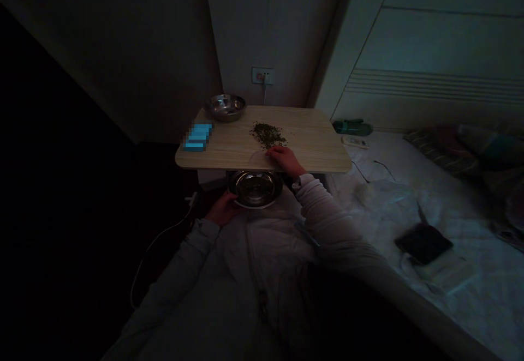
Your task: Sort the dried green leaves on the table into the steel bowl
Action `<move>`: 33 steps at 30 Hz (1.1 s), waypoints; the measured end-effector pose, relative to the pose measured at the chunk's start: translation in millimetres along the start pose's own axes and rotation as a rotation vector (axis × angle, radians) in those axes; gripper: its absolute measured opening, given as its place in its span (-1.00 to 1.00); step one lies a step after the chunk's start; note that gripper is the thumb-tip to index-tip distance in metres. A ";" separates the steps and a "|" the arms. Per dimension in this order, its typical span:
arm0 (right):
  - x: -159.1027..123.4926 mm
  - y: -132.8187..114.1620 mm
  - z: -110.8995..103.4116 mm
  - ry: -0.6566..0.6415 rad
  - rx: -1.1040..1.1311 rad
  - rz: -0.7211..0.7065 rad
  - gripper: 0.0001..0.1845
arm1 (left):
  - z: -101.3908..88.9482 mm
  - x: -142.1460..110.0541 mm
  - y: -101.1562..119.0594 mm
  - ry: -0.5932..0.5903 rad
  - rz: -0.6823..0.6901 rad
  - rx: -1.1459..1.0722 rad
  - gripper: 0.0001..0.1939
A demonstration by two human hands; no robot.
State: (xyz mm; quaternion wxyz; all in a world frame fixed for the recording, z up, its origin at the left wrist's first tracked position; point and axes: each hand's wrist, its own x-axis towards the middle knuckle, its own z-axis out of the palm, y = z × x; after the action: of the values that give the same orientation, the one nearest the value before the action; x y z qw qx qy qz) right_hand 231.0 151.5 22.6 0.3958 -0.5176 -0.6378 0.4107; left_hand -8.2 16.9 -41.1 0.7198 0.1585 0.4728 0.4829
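Observation:
A loose heap of small green beans or grains (268, 133) lies on the light wooden tabletop (229, 148). My right hand (286, 160) rests at the heap's near side, fingers pinched. At its fingertips is a thin, pale, rounded piece (257, 157), faint in the dim light; it appears to be held there. Just below the table's front edge, my left hand (223, 209) grips the left rim of a shiny steel bowl (256, 189). Whatever lies in that bowl is too dark to make out. Another steel bowl (226, 108) stands on the table's back left corner.
A blurred-out bright blue screen (198, 137) lies on the table's left side. To the right is a bed (385, 159) with a remote control (354, 142), a green bottle-like thing (352, 127) and a dark flat object (423, 242). A white cable (153, 241) trails at left.

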 end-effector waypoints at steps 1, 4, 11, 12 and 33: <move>1.2 1.7 0.0 0.036 0.014 -0.004 -0.77 | 0.2 -0.3 0.0 0.000 0.002 0.000 -0.39; 4.8 7.2 -0.9 0.171 0.028 -0.042 -0.74 | 0.5 -1.0 0.0 0.005 0.003 -0.001 -0.38; 5.3 10.0 2.2 0.275 -0.097 -0.030 -0.77 | 2.2 -1.9 -0.5 0.000 0.002 -0.013 -0.42; 5.0 9.2 3.0 0.280 -0.110 -0.037 -0.78 | 2.7 -2.2 -0.8 0.001 0.006 -0.019 -0.41; -9.4 -5.4 -11.2 0.281 0.132 0.070 -0.68 | 3.1 -3.0 -2.9 -0.002 0.015 -0.045 -0.48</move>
State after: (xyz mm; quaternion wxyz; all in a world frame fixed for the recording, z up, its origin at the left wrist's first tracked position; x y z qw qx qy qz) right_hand 241.0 142.8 30.7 0.4998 -0.5648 -0.5292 0.3888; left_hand -4.3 13.6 -39.9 0.7200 0.1466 0.4599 0.4987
